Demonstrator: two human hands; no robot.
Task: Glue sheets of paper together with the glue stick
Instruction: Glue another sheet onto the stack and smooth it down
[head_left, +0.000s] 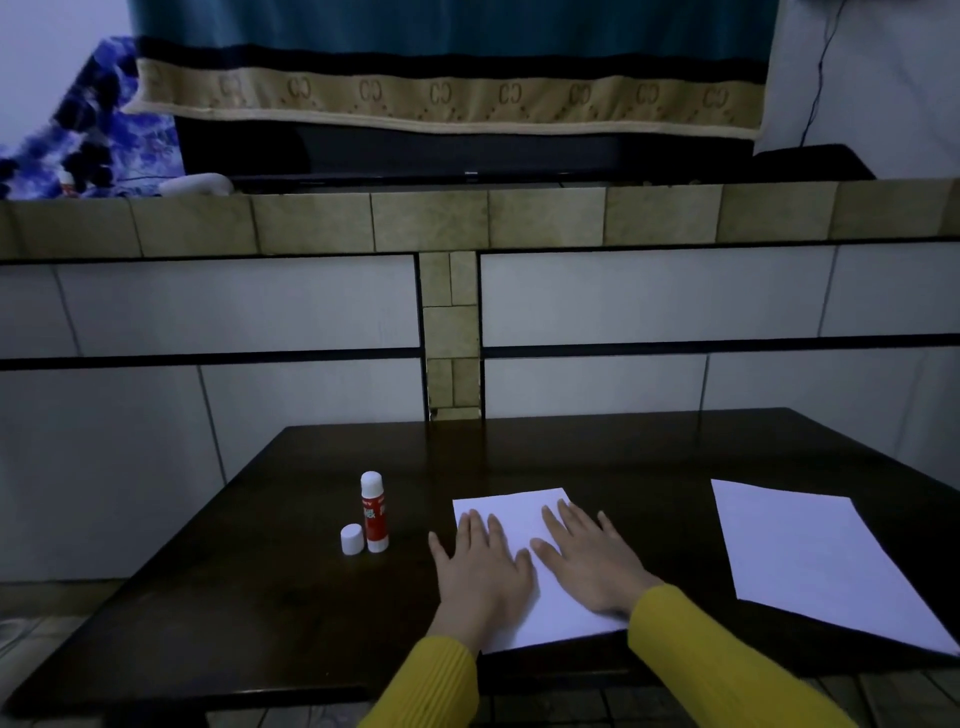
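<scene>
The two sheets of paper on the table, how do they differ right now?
The middle sheet lies under both hands, left hand and right hand pressing flat on it; the right-side sheet lies untouched. The middle sheet sits nearer the glue stick and its loose cap; the right-side sheet reaches the table edge. Both are plain white, lying flat.

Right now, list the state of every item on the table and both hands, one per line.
Glue stick: upright, uncapped.
Cap: off, standing beside the stick.
Centre paper: flat, pressed under both hands.
Right paper: flat, untouched, apart.
Left hand: open, palm down on paper.
Right hand: open, palm down on paper.
</scene>
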